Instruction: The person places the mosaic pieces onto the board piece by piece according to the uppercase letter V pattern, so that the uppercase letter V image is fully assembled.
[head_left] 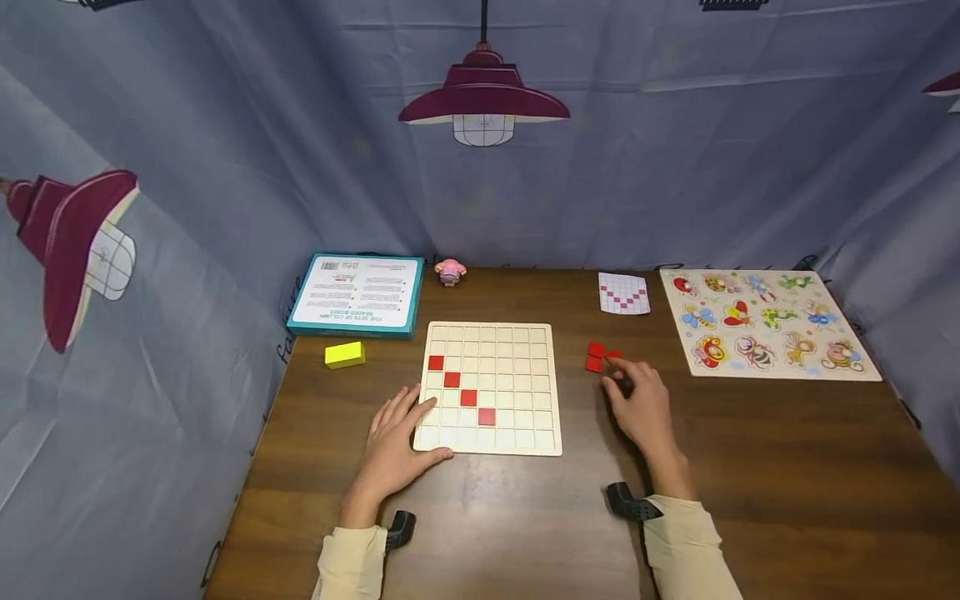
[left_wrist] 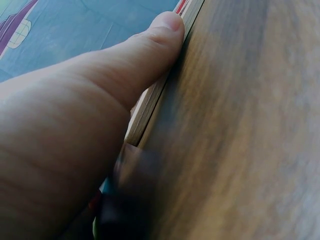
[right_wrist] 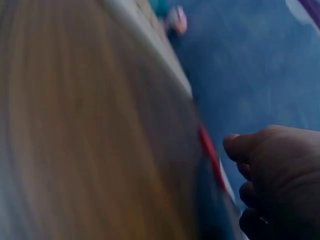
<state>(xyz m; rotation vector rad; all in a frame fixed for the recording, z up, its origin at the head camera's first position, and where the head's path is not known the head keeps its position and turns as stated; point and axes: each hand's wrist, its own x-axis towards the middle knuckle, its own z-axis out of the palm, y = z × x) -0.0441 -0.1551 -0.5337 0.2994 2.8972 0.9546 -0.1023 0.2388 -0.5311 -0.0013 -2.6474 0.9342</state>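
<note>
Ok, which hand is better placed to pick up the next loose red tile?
Probably the right hand: its fingertips are at the loose red tiles beside the grid board. The left hand rests at the board's near left corner, with the board between it and those tiles.

Below the fingers (head_left: 424, 410) I see a brown wooden table (head_left: 795, 475), palely glossy in places; beyond them, and to their left and right, hang creased grey-blue curtains (head_left: 660, 192) printed with maroon lamps (head_left: 484, 98).
</note>
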